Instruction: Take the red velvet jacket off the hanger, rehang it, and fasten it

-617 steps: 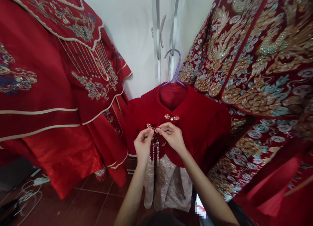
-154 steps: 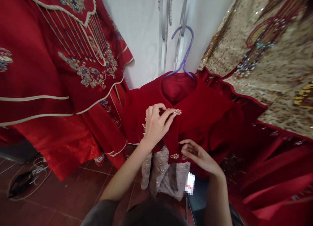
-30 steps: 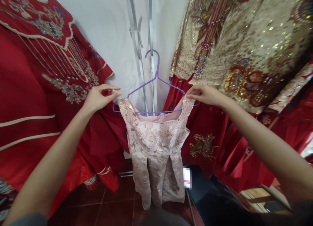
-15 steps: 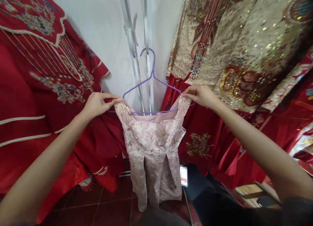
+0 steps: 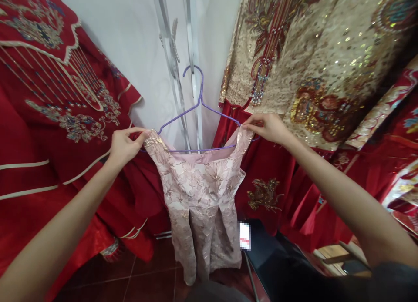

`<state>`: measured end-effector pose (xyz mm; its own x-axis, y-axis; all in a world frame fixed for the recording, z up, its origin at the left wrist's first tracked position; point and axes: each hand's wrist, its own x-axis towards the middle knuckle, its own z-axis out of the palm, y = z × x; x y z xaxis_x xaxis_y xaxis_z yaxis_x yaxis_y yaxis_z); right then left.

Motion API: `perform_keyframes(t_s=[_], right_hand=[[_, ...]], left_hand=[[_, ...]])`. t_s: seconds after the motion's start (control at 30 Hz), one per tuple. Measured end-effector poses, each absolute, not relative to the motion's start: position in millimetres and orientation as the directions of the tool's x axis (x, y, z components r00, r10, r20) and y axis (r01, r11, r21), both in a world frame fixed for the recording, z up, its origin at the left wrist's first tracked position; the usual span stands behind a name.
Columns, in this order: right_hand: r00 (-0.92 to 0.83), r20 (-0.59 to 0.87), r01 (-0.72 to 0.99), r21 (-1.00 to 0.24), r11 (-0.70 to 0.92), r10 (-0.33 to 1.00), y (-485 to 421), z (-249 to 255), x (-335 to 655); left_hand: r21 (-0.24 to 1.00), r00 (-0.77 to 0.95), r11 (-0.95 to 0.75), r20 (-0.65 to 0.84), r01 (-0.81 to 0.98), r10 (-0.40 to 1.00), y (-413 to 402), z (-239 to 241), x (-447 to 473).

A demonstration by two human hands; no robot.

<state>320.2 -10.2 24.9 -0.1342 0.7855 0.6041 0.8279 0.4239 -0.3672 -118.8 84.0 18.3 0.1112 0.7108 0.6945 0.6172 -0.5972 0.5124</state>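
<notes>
The left hand (image 5: 129,147) and right hand (image 5: 267,127) each pinch a shoulder strap (image 5: 154,142) of the pink dress (image 5: 199,186) on the purple hanger (image 5: 200,98); it should handle light and supple, best held there (how far each strap overlaps the hanger is unclear)

Likely clothing shop, embroidered garment (image 5: 76,125), sequinned garment (image 5: 300,62)

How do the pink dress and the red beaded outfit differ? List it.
The pink dress is pale and floral; the red beaded outfit is deep red with hanging bead strings. The dress has wide shoulder straps, the outfit a sleeve. Both carry decorative patterning.
</notes>
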Motion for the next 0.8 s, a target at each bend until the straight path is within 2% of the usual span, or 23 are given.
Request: perform_keyframes(t_s=[0.17,0.27,0.33,0.4,0.47,0.57,0.7,0.8], right_hand=[[-0.063,0.597,0.884,-0.339,0.322,0.8,-17.3,11.8,327.1],[-0.021,0.53,0.905,-0.351,0.242,0.847,-26.9,-15.5,328.7],[0.015,0.429,0.914,-0.372,0.162,0.903,-37.4,-37.3,330.3],[0.056,0.325,0.909,-0.408,0.087,0.944,-51.6,-54.7,333.0],[0.07,0.288,0.882,-0.465,0.076,0.955,-68.3,-63.0,335.6],[0.075,0.341,0.84,-0.528,0.125,0.937,-94.2,-58.4,334.5],[0.12,0.419,0.837,-0.531,0.136,0.9,-119.6,-44.3,320.4],[0.18,0.458,0.805,-0.577,0.137,0.87,-127.1,-40.7,308.6]], left_hand=[[0.468,0.022,-0.391,0.618,0.792,0.786,69.8,-0.7,-170.4],[0.47,0.068,-0.371,0.545,0.801,0.836,49.2,-24.2,-190.7],[0.463,0.141,-0.421,0.525,0.78,0.839,32.9,-37.6,-191.5],[0.44,0.213,-0.528,0.586,0.726,0.781,17.0,-44.6,-184.4],[0.393,0.266,-0.63,0.665,0.67,0.698,2.7,-44.2,-173.6],[0.329,0.329,-0.713,0.716,0.619,0.616,-15.4,-36.0,-157.7],[0.329,0.434,-0.797,0.702,0.506,0.565,-36.6,-32.3,-142.8],[0.304,0.455,-0.841,0.732,0.448,0.507,-56.5,-34.4,-132.4]])
